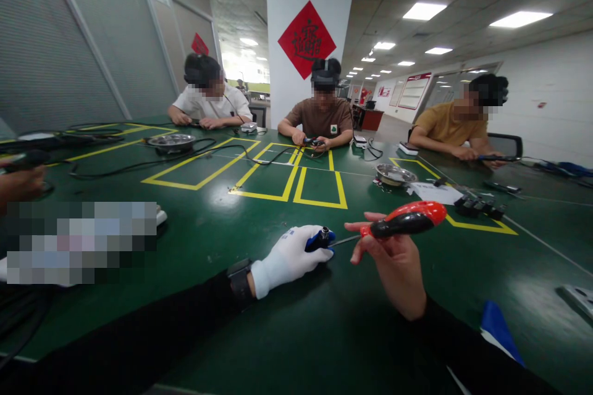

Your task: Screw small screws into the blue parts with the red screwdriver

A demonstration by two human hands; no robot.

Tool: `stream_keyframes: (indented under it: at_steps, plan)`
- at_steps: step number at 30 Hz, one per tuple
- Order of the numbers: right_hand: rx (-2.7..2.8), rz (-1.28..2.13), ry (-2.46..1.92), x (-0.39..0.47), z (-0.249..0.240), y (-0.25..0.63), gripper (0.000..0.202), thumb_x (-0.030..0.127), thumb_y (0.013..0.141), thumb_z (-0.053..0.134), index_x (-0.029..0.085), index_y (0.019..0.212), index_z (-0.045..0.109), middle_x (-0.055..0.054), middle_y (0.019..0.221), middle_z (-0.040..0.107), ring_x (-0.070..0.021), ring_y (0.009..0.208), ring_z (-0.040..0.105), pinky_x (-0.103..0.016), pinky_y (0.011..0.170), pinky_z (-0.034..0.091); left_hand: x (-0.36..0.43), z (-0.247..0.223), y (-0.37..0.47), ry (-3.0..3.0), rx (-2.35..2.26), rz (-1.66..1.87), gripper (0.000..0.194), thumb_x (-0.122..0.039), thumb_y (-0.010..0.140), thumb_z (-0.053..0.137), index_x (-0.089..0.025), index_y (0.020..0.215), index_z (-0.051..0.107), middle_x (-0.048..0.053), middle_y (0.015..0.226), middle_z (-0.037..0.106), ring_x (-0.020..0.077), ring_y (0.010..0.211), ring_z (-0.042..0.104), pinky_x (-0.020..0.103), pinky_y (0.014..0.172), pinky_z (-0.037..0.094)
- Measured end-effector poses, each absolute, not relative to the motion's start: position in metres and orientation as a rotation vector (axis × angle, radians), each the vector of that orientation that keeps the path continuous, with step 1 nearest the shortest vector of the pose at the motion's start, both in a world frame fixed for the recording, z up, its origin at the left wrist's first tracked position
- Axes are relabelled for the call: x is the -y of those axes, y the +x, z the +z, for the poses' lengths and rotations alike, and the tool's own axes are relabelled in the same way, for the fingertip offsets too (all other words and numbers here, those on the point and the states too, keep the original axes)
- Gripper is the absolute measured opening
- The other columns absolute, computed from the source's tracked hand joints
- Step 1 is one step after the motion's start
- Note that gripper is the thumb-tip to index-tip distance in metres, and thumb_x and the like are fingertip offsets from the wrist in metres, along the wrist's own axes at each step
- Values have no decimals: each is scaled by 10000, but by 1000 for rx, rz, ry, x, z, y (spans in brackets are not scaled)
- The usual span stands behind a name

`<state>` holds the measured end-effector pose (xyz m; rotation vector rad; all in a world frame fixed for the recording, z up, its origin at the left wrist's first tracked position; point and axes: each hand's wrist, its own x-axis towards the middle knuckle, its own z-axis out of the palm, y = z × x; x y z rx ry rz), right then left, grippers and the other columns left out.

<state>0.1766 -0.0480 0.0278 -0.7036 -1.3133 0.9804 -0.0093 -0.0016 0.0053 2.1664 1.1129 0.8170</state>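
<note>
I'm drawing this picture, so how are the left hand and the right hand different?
The left hand wears a white glove; the right hand is bare. The left hand holds a small dark part; the right hand holds a red-and-black screwdriver. Both hands come out of black sleeves.

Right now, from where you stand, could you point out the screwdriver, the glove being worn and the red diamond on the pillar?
Screwdriver (399, 222): head view, on its red and black handle.
Worn glove (291, 253): head view, on the white back.
Red diamond (307, 40): head view, on its lettered middle.
</note>
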Motion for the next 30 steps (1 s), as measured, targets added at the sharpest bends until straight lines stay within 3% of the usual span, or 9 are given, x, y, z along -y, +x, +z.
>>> stream_keyframes:
  at_steps: [4,10,15,17,19,23,26,30]
  plan:
    - [1330,996,-652,49,27,176,241,154,817,655,254,947,478,13,855,715,-129,576,654,-290,581,533,1,5,-10,2150,-1108,814,243,-396,798,581,-179,887,646,1,757,659,158,681,587,248,650,431]
    - [1289,1063,-663,49,26,178,307,236,907,530,243,1207,468,-47,986,697,-146,748,663,-347,745,539,2,7,-10,2179,-1128,840,241,-386,786,597,-183,906,650,15,846,675,173,744,596,251,666,434]
    - [1328,974,-707,48,28,178,215,185,820,658,236,940,487,2,839,713,-125,598,645,-283,599,530,2,6,-10,2160,-1101,819,228,-383,799,582,-179,879,647,0,746,651,161,681,588,250,643,432]
    - [1337,959,-710,48,28,179,211,190,830,649,241,918,464,15,802,707,-125,593,642,-275,592,523,2,6,-9,2156,-1101,836,226,-381,794,590,-180,881,646,3,766,654,165,704,591,251,652,434]
    - [1345,979,-731,49,27,179,182,223,876,589,239,1024,484,-3,843,704,-138,653,657,-305,658,535,1,6,-9,2155,-1110,849,227,-381,790,594,-179,880,644,9,799,660,169,726,594,253,660,435]
    - [1337,1007,-768,51,27,178,348,287,918,510,230,1257,462,-71,1054,682,-172,779,675,-386,768,546,1,6,-10,2153,-1124,845,224,-378,788,593,-180,881,641,6,793,659,167,719,593,255,663,433]
    - [1368,951,-830,51,30,178,269,278,857,609,198,1113,578,-87,1085,677,-160,738,675,-347,724,555,0,5,-10,2161,-1116,834,224,-385,791,588,-183,873,640,-1,768,655,167,721,593,253,667,432]
    - [1354,968,-765,47,31,180,193,214,777,705,212,894,552,-13,855,703,-130,605,643,-281,594,533,1,4,-10,2159,-1136,833,232,-391,793,584,-183,878,641,-1,761,653,166,715,592,255,669,436]
